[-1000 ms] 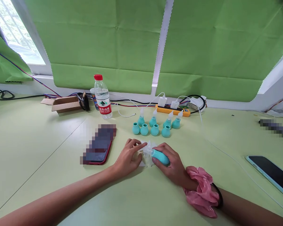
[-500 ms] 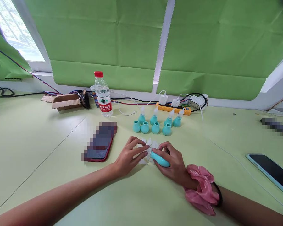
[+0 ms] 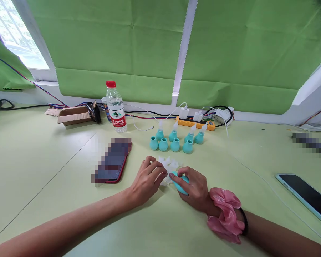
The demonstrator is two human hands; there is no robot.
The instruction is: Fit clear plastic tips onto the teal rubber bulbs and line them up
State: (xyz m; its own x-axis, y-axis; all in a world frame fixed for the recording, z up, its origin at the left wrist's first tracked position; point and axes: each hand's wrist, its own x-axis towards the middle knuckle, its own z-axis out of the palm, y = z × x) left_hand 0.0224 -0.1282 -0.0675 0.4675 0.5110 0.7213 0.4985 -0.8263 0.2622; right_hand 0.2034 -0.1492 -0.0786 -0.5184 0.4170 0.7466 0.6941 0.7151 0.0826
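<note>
My right hand (image 3: pixel 195 186) is wrapped around a turquoise rubber squeeze bulb (image 3: pixel 181 184), which lies tilted with its neck toward my left hand. My left hand (image 3: pixel 149 179) has its thumb and fingertips drawn together beside that neck; whatever is between them is too small to make out. Under and behind the fingertips lies a loose pile of translucent white nozzle tips (image 3: pixel 170 164). Farther back stands a front row of turquoise bulbs with bare open necks (image 3: pixel 175 145). Behind them are several bulbs with white tips fitted upright (image 3: pixel 173 135).
A phone in a red case (image 3: pixel 115 160) lies to the left, another phone (image 3: pixel 305 196) to the right. At the back stand a water bottle (image 3: pixel 117 114), an open cardboard box (image 3: pixel 76 116) and an orange power strip (image 3: pixel 195 123) with chargers. A thin white cable (image 3: pixel 256 175) crosses the right side.
My left thumb and fingers have closed together and drawn slightly left, off the bulb's neck. My right hand has turned the bulb a little, still gripping it. More of the nozzle pile shows.
</note>
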